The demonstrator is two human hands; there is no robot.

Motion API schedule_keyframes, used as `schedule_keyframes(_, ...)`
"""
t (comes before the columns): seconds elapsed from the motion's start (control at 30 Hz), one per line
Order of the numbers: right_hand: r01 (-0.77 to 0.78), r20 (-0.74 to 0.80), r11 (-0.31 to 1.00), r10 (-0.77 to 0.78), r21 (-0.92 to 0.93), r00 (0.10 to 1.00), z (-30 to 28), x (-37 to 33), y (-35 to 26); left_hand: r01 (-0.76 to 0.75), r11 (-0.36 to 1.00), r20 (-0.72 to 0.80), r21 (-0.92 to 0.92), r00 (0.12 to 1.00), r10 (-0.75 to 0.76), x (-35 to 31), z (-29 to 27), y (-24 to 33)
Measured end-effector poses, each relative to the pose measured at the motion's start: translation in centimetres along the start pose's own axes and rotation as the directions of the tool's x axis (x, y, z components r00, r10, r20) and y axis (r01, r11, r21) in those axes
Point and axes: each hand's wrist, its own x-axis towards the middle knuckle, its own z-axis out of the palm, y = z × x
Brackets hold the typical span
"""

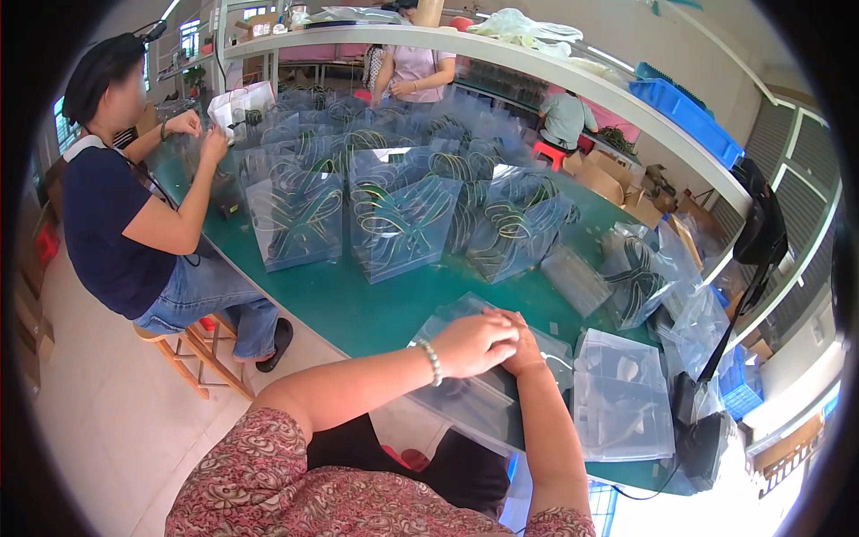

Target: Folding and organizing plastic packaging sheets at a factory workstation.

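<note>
My left hand [477, 345] and my right hand [526, 349] meet above a clear plastic bag or sheet [479, 404] lying flat at the table's near edge. The left hand's fingers are bent and closed against the right hand. They partly hide the right hand's fingers, which look pinched together. Anything between them is too small or covered to make out. A beaded bracelet circles my left wrist. To the right of my hands lies a stack of flat clear plastic pieces [624, 394].
Clear bags with looped dark green and yellow cords [401, 219] stand in rows across the green table [335, 300]. A person [125, 197] sits at the left, hands raised. A shelf [501, 45] with a blue tray [684, 115] spans overhead. A black device [702, 447] sits at the right edge.
</note>
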Motion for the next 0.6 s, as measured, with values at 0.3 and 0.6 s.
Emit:
schedule_keyframes(0.3, -0.476, -0.330, 0.868, 0.412, -0.140, 0.849, -0.7, -2.4, 3.5, 0.246, 0.841, 0.199, 0.482, 0.904, -0.378, 2.6, 4.5, -6.0)
schedule_keyframes(0.6, -0.664, -0.214, 0.721, 0.629, -0.197, 0.747, -1.5, -1.7, 0.6, 0.247, 0.751, 0.252, 0.612, 0.839, -0.481, 3.2, 4.2, -4.3)
